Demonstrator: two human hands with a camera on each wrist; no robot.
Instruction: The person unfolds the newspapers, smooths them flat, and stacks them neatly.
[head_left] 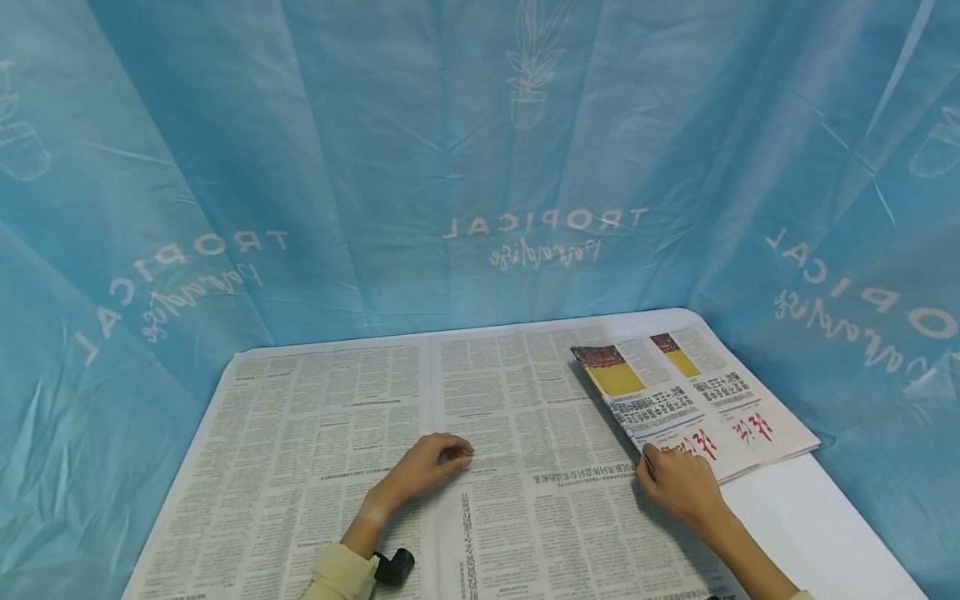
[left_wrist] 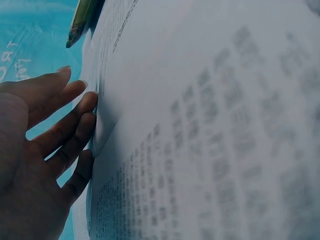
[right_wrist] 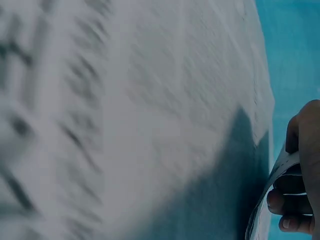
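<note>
My right hand (head_left: 682, 483) pinches the near left corner of a folded newspaper (head_left: 652, 412) with red characters and a yellow picture. In the right wrist view, thumb and fingers (right_wrist: 295, 210) grip the curved paper edge between them. The held paper's left side is raised and casts a shadow. Beneath it, a similar folded newspaper (head_left: 750, 392) shows at the right. My left hand (head_left: 423, 467) is over a large spread newspaper (head_left: 360, 417), its fingers loosely bent and holding nothing. In the left wrist view its fingertips (left_wrist: 89, 102) are at the sheet's surface; contact is unclear.
The spread newspaper covers most of a white table (head_left: 810, 533), whose bare surface shows at the right. A blue printed curtain (head_left: 375, 167) surrounds the table's back and sides. A black wrist device (head_left: 395, 567) is on my left wrist.
</note>
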